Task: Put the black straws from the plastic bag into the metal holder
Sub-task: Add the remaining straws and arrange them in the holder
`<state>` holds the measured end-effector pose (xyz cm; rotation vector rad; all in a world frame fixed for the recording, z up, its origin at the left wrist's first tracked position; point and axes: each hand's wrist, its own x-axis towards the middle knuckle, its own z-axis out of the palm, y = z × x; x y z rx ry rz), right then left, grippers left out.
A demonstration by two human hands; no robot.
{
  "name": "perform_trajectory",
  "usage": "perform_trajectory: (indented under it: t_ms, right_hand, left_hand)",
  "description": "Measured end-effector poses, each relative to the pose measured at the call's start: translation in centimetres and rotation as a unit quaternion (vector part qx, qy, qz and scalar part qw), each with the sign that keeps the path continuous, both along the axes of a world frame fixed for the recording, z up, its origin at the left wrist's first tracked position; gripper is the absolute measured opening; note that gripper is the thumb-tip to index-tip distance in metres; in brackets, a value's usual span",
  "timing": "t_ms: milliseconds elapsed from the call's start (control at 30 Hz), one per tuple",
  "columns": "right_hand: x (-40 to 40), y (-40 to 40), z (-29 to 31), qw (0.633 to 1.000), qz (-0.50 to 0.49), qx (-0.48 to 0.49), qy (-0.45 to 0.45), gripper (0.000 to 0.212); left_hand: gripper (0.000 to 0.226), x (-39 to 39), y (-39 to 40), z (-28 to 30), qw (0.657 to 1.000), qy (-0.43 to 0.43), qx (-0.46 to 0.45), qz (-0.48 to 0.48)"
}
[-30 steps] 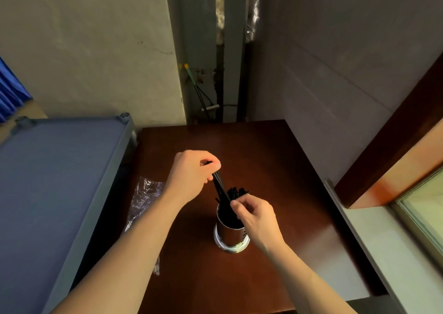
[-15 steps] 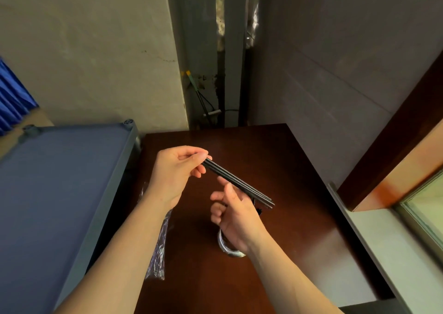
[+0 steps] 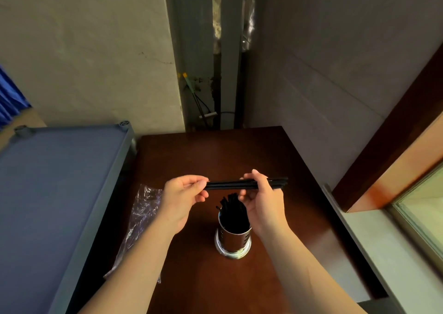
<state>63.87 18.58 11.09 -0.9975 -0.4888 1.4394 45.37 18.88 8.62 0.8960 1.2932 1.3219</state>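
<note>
A small bunch of black straws (image 3: 230,184) lies level in the air above the metal holder (image 3: 233,240). My left hand (image 3: 183,197) pinches its left end, and my right hand (image 3: 262,200) grips it near the right end, whose tips stick out past my fingers. The shiny round holder stands upright on the dark brown table (image 3: 215,153) and is full of black straws (image 3: 231,206) that poke above its rim. The clear plastic bag (image 3: 139,220) lies flat at the table's left edge, partly under my left forearm.
A grey-blue shelf top (image 3: 55,184) butts against the table on the left. Walls close the far side and the right. A pale ledge (image 3: 374,249) and a window frame lie at the right.
The straws came out of the holder's mouth and swung from steeply tilted to level. My right hand, open under them half a second ago, has closed on their right end, uncovering the holder.
</note>
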Motion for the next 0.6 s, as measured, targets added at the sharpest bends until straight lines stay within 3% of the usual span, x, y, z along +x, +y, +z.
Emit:
perform_trajectory:
  t_ms: [67,200,333,433,600]
  right_hand:
    - [0.5,0.0,0.1,0.994,-0.007,0.036,-0.105,0.023]
    - [1.4,0.3,0.3,0.950,0.029,0.100,-0.295,0.028]
    - [1.9,0.8,0.6,0.916,0.071,0.109,-0.379,0.025]
    - [2.1,0.9,0.7,0.905,0.093,0.106,-0.402,0.021]
    - [2.6,0.7,0.7,0.883,0.135,0.102,-0.439,0.015]
  left_hand:
    - [0.019,0.4,-0.2,-1.0,0.999,0.023,-0.011,-0.030]
    - [0.031,1.7,-0.7,-2.3,0.974,0.171,-0.011,-0.151]
    - [0.030,3.0,-0.9,-2.1,0.922,0.293,0.038,-0.252]
    - [0.010,3.9,-1.0,-1.8,0.900,0.362,0.066,-0.233]
    - [0.010,4.9,-1.0,-2.5,0.880,0.418,0.085,-0.208]
